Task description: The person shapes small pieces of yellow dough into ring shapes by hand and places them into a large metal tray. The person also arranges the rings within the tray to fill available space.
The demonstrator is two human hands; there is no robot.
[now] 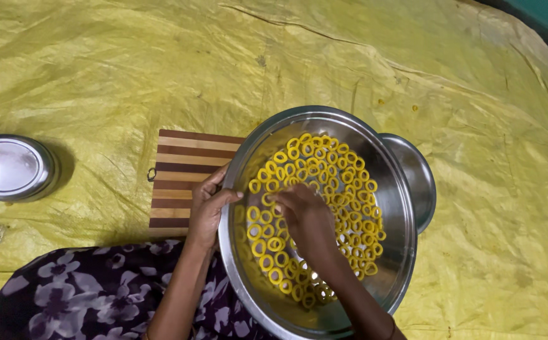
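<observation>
On a yellow sheet (97,69), the left hand (208,208) clasps the near-left rim of a tilted steel bowl (400,208), steadying it, while the right hand (308,220), fingers curled down, touches yellow rings (343,182) inside; whether it grips any cannot be told. A striped board (179,176) lies left.

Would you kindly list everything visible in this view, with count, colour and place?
Large bowl: one, shiny steel, centre, tilted toward the person.
Ring-shaped pieces: many, yellow, spread inside the large bowl.
Smaller bowl: one, steel, behind the large bowl's right edge.
Cutting board: one, striped brown and cream wood, left of the large bowl.
Lidded container: one, steel, far left.
Sheet: one, yellow plastic, under everything.
Floral cloth: dark purple, bottom left.
Left hand: grips the large bowl's rim.
Right hand: inside the bowl, on the rings.
</observation>
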